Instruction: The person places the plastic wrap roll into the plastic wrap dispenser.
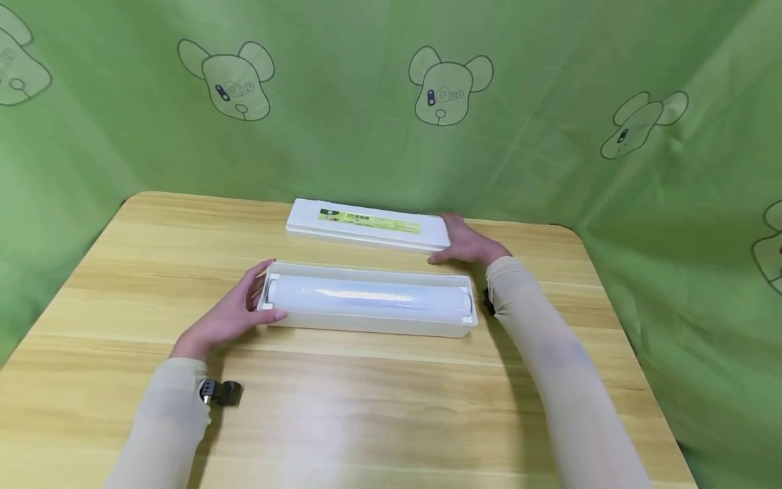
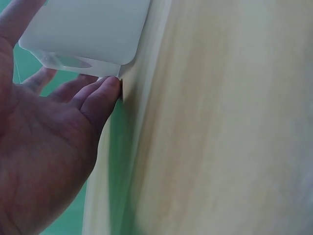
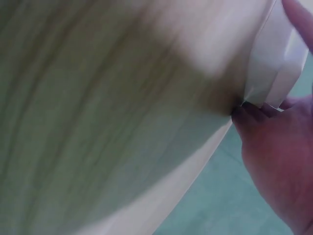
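Observation:
A long white open box (image 1: 373,324) lies across the middle of the table, and inside it sits a shiny roll of cling film (image 1: 366,297). My left hand (image 1: 229,316) holds the box's left end, thumb at the front and fingers round the back. In the left wrist view the box end (image 2: 88,29) is between the thumb and fingers. Behind the box is a white lid (image 1: 305,216) with a yellow-green label (image 1: 369,221). My right hand (image 1: 467,241) grips the lid's right end; in the right wrist view its fingers are partly hidden under the lid's end (image 3: 269,63).
Everything stands on a light wood-grain table (image 1: 342,407) with rounded far corners. A green curtain (image 1: 348,156) printed with mouse heads hangs around the back and sides. A small black camera (image 1: 222,392) is strapped to the left wrist.

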`<state>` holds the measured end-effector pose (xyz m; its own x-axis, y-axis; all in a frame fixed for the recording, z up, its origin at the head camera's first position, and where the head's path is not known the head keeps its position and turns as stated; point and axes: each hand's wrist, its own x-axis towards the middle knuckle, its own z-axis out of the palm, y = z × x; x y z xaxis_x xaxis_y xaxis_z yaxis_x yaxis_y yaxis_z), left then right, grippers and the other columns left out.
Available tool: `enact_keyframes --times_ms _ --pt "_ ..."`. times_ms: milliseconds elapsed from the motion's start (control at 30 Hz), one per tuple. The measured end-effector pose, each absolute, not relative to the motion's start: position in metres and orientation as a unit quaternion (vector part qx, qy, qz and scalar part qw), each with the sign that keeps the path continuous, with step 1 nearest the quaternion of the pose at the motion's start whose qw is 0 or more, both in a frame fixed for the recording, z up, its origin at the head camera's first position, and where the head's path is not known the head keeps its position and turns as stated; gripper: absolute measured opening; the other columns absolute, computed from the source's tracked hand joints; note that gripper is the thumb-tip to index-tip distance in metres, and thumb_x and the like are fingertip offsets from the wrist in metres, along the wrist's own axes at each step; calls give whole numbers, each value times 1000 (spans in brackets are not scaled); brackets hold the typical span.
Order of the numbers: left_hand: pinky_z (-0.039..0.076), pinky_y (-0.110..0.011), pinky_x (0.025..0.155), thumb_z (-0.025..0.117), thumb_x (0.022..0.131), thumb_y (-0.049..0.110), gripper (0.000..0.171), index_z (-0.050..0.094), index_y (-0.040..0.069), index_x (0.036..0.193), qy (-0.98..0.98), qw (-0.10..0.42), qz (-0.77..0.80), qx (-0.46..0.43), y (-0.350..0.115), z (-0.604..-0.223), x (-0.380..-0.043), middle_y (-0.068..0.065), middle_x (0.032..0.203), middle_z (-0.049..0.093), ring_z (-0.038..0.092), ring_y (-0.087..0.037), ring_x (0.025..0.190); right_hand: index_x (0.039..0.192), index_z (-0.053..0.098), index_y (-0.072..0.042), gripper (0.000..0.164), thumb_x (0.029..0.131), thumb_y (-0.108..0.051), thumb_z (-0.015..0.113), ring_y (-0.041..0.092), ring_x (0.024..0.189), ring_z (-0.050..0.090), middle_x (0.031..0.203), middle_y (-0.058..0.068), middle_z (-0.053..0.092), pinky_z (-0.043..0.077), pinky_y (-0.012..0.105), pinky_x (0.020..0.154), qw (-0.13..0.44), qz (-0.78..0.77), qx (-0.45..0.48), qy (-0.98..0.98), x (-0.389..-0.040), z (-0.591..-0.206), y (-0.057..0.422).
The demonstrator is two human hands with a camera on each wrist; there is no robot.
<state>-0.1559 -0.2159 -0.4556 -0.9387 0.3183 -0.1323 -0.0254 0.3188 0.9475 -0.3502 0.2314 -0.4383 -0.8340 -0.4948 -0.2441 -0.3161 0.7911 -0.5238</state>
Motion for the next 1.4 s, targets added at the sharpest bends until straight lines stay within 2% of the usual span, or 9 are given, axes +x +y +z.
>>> enact_keyframes --times_ms 100,233,333,600,867,1100,1267,1400 --pt "21 -51 115 78 86 27 103 5 21 159 800 146 575 86 -217 -456 -155 -19 160 15 20 -37 144 154 5 5 114 79 -31 83 39 146 3 159 28 5 7 51 118 183 -243 -221 926 -351 -440 229" --pt "21 -51 115 77 87 25 102 5 19 159 795 146 581 91 -215 -459 -155 -20 160 15 20 -37 144 157 13 -4 111 77 -27 85 42 143 13 157 26 8 17 58 115 178 -259 -210 926 -349 -444 233" --pt "21 -50 115 77 87 24 100 7 19 158 788 150 589 97 -212 -461 -156 -21 160 16 22 -37 143 156 19 -5 108 74 -24 87 43 139 22 153 27 12 23 61 112 169 -263 -205 928 -346 -447 238" --pt "20 -50 116 78 86 26 101 7 22 159 791 150 587 86 -213 -460 -154 -20 160 16 21 -36 144 154 25 -3 106 71 -21 88 38 139 24 153 23 24 21 56 114 132 -277 -229 924 -343 -442 236" --pt "21 -50 115 78 86 26 101 7 21 158 792 148 585 91 -215 -460 -157 -19 160 17 21 -36 144 152 29 -3 105 69 -21 90 39 136 31 150 22 28 24 58 113 126 -302 -210 921 -336 -435 233" --pt "22 -50 115 77 87 20 100 8 18 158 783 146 597 98 -214 -461 -157 -22 159 17 23 -38 143 150 33 -3 105 66 -20 92 37 133 35 147 19 33 27 57 112 123 -326 -199 916 -327 -427 235" --pt "24 -50 114 78 86 24 102 7 19 158 792 143 586 98 -213 -458 -157 -22 159 17 25 -39 142 148 37 -3 103 63 -18 93 36 125 41 140 17 38 32 57 108 114 -332 -202 914 -321 -423 237" --pt "25 -49 114 79 85 24 103 7 18 158 795 145 581 94 -214 -456 -157 -22 159 18 25 -38 142 148 38 -5 101 63 -17 93 35 125 41 140 16 39 32 57 108 107 -339 -202 913 -315 -419 239"
